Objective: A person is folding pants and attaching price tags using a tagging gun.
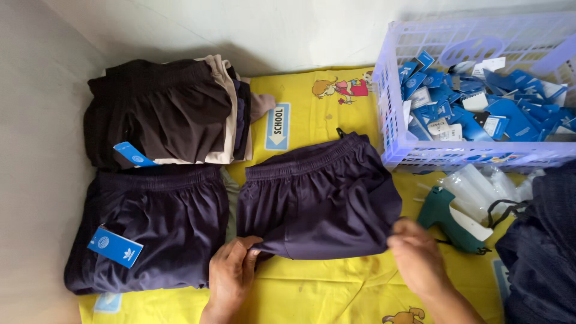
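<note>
Here, at the far left, a folded pair of dark navy fabric shorts with a blue card tag (150,231) lies flat on the yellow printed cloth (312,288) that covers the surface, and behind it sits a stack of folded dark brown and beige shorts (168,111), also tagged in blue. Just right of the tagged pair, the left hand (231,273) pinches the lower left corner of a loose pair of dark purple-navy shorts with an elastic waistband (318,201), thumb and fingers closed on the fabric. These shorts lie in the middle of the cloth, waistband away from the person and hem toward them, their long axis running left to right between the two hands. The right hand (417,255) meets the lower right edge of the same shorts; its fingers curl at the hem, though whether they truly clamp the fabric I cannot tell. Both hands are equally near, one at each lower corner, the garment lying just beyond them. Further right rests a teal plastic tagging gun (450,222) beside clear plastic strips, and behind it a pale lilac plastic basket (390,120) holds loose blue and white card tags (474,108).
</note>
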